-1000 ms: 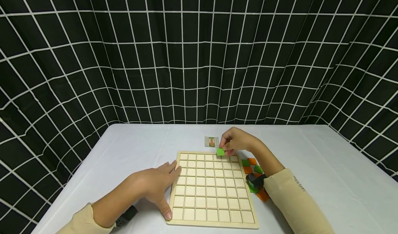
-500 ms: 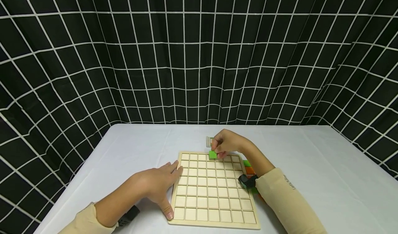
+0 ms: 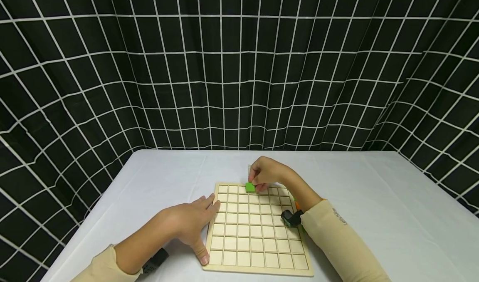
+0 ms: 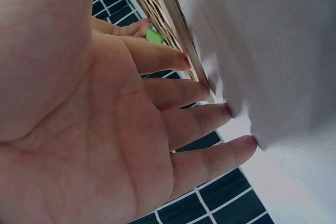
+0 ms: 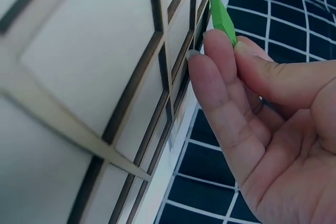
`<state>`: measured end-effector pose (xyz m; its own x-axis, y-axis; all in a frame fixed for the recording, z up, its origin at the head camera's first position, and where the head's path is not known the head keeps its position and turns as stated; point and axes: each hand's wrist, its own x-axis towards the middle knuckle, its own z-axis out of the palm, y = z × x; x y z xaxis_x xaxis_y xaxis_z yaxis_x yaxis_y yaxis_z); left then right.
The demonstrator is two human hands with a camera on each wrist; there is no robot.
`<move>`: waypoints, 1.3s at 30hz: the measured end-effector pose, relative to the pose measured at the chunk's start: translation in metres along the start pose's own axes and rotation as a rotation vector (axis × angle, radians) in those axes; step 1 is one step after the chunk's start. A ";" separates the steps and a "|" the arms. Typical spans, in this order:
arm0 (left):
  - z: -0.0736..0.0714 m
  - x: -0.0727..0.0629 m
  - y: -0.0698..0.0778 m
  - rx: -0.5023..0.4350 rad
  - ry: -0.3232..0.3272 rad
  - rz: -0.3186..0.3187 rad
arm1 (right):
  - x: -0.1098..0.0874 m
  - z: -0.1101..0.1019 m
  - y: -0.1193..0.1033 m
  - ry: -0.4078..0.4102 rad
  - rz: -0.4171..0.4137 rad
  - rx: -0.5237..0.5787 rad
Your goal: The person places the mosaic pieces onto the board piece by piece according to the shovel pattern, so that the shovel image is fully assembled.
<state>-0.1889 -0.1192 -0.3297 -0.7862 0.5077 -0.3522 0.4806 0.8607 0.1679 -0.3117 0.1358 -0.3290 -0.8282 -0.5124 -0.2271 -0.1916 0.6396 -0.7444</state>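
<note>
A small square green tile (image 3: 250, 187) is pinched between the thumb and fingers of my right hand (image 3: 267, 171), over the far row of the wooden grid board (image 3: 258, 270). The right wrist view shows the green tile (image 5: 223, 19) tilted at the fingertips, close to the board's ridges. My left hand (image 3: 188, 220) rests spread along the board's left edge, thumb near the front corner and fingertips farther back. In the left wrist view, the straight fingers of my left hand (image 4: 142, 114) reach the board's side and the white cloth.
A small patterned card (image 3: 249, 168) lies behind the board, mostly hidden by my right hand. Orange and green tiles (image 3: 297, 206) lie at the board's right side, largely covered by my right forearm. A black grid curtain (image 3: 239, 65) hangs behind the white table (image 3: 168, 169).
My right hand has carried the green tile leftward along the board's far edge, now covering most of the card. The left hand keeps its place on the board's edge.
</note>
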 end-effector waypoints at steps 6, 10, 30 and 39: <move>0.001 -0.002 -0.001 -0.010 0.000 0.008 | 0.005 0.004 -0.005 0.002 0.007 -0.077; 0.000 -0.001 -0.001 -0.008 0.004 0.011 | 0.007 0.007 -0.011 0.010 -0.002 -0.145; 0.001 -0.001 0.000 0.003 -0.001 0.000 | 0.005 0.022 -0.023 0.068 -0.075 -0.359; 0.002 0.000 -0.002 -0.016 -0.001 0.008 | 0.006 0.025 -0.023 0.095 -0.115 -0.420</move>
<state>-0.1890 -0.1209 -0.3321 -0.7818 0.5149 -0.3518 0.4808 0.8569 0.1858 -0.2993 0.1038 -0.3294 -0.8299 -0.5514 -0.0849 -0.4663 0.7691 -0.4370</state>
